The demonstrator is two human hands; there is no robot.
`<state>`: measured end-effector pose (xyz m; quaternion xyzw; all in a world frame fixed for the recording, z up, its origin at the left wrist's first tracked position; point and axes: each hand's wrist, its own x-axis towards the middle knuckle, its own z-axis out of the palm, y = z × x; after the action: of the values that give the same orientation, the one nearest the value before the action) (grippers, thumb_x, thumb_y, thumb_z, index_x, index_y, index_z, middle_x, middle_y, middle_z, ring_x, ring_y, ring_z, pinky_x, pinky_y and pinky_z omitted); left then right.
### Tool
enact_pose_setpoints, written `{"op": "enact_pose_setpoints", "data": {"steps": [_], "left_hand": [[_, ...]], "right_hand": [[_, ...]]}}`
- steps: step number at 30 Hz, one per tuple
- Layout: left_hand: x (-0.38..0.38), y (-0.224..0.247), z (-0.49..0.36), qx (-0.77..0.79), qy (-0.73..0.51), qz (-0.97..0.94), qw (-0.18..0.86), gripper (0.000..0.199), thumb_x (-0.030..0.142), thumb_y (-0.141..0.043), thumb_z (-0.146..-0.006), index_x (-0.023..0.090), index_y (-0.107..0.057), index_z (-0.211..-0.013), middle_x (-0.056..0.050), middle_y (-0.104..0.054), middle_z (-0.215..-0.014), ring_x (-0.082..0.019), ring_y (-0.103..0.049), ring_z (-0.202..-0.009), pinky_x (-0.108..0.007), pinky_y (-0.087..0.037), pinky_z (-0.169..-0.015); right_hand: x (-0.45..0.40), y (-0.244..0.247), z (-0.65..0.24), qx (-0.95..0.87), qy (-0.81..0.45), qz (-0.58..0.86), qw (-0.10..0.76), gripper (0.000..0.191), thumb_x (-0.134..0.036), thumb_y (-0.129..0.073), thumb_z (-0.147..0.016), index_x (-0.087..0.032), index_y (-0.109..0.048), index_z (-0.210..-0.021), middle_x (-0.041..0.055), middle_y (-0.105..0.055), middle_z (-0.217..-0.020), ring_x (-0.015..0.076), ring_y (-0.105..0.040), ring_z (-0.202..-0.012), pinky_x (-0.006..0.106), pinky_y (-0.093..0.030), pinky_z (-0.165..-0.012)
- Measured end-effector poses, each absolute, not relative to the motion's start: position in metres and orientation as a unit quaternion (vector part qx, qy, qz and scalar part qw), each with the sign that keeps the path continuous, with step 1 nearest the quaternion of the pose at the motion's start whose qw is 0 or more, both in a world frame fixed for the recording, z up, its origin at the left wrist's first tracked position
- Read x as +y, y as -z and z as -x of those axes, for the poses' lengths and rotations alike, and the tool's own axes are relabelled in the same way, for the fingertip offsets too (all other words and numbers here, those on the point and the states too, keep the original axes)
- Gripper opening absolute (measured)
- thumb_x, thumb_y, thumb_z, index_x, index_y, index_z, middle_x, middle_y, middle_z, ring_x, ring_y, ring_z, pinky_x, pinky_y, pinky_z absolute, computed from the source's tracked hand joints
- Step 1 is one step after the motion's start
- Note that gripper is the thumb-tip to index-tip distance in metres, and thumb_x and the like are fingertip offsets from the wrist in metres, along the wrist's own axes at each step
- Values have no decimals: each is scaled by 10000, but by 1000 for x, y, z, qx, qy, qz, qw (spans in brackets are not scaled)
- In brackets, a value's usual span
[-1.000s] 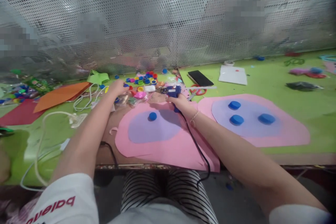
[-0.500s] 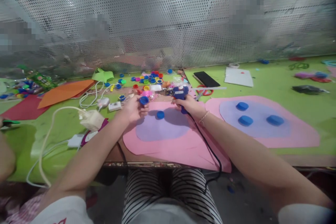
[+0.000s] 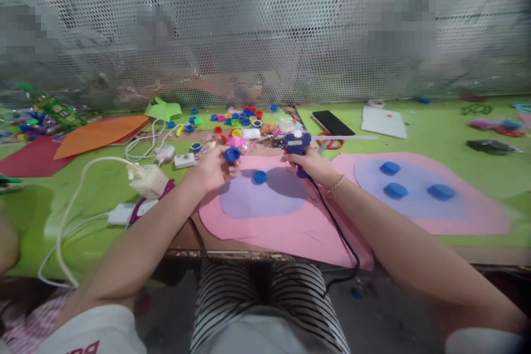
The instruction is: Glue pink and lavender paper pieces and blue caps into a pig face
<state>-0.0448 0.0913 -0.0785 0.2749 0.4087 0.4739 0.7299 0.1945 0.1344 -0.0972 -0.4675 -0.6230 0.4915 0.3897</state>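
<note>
My left hand [image 3: 215, 168] holds a blue bottle cap [image 3: 233, 155] with its hollow side showing, over the left edge of a pink sheet [image 3: 257, 229]. My right hand [image 3: 313, 165] is closed around a blue glue gun [image 3: 297, 145], its nozzle pointing left and a clear glue stick [image 3: 352, 138] sticking out behind. Between and below the hands, one blue cap [image 3: 260, 177] sits on a lilac paper shape [image 3: 265, 202] lying on the pink sheet. To the right, a second lilac shape [image 3: 418, 204] on pink paper bears three blue caps [image 3: 395, 191].
Colourful caps [image 3: 244, 120] lie scattered at the back, near a black phone [image 3: 332, 123], red scissors [image 3: 336, 142] and a white pad [image 3: 384, 121]. A power strip [image 3: 147, 207] with a plug and cables is left. Behind stands a perforated metal screen [image 3: 249, 27]. Another person's arm shows far left.
The view has shifted slightly, so most things appear a little further right. Both hands keep their holds on the cap and the glue gun, with little movement relative to the paper.
</note>
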Motion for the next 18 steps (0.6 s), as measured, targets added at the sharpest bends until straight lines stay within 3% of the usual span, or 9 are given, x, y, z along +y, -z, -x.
{"op": "enact_pose_setpoints", "data": {"steps": [11, 18], "left_hand": [[89, 81, 40, 421, -456, -258, 741, 233, 283, -469, -810, 133, -523, -641, -32, -475, -559, -71, -390, -415, -179, -312, -375], [96, 87, 39, 473, -521, -266, 659, 170, 263, -568, -797, 166, -481, -687, 9, -502, -588, -46, -387, -395, -162, -301, -371]], "right_hand": [[134, 96, -197, -643, -451, 487, 383, 176, -304, -640, -664, -132, -620, -637, -16, -513, -496, 74, -446, -446, 213, -352, -442], [132, 93, -196, -642, -461, 486, 374, 173, -304, -639, -665, -138, -607, -628, -15, -509, -486, 72, -438, -441, 218, -360, -445]]}}
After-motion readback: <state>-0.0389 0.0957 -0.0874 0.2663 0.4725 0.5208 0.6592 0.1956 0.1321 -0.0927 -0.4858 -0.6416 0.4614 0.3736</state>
